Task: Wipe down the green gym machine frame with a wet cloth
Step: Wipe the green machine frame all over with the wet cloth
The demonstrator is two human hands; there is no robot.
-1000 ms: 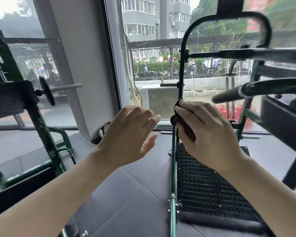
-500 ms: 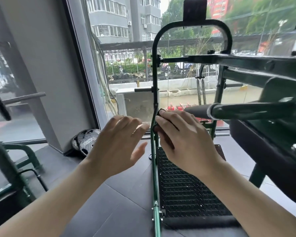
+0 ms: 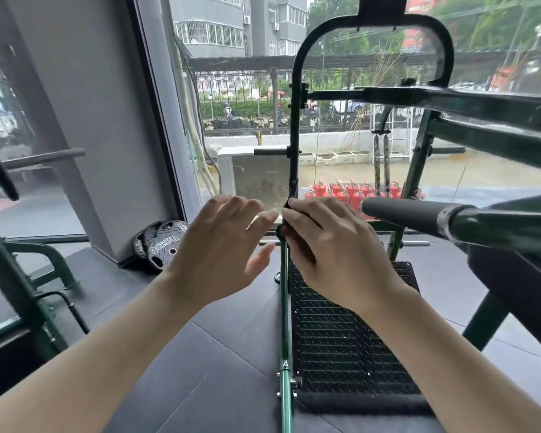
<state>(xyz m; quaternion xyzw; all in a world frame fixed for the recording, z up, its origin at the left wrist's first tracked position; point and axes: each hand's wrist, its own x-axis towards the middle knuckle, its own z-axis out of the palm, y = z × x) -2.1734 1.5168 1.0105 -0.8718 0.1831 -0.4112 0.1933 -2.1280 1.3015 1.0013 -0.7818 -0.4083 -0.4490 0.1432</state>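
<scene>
A dark cloth is gripped in the right hand, whose fingers are curled round it and round the thin green upright tube of the gym machine frame, about midway up the tube and just above the black diamond-patterned footplate. The left hand is held released just beside the tube, its fingers relaxed and spread, nothing being grasped; whether its fingertips touch the frame cannot be told. For the wipe to be done well, the cloth is best kept wrapped fully round the tube so that every side is covered in one pass, with firm pressure kept along the whole run and extra care taken at the bolted joint low on the tube, where dirt is likely to be lodged. The upper curved bar and the horizontal beam appear still to be reachable from this stance. A padded roller handle is set close to the right of the working hand and is likely to hinder the forearm on upward strokes. A short peg projects from the upright higher up, so the cloth must be lifted round it. Weight plates are leaned against the pillar to the left, well apart, and another green machine is seen at the left edge.
</scene>
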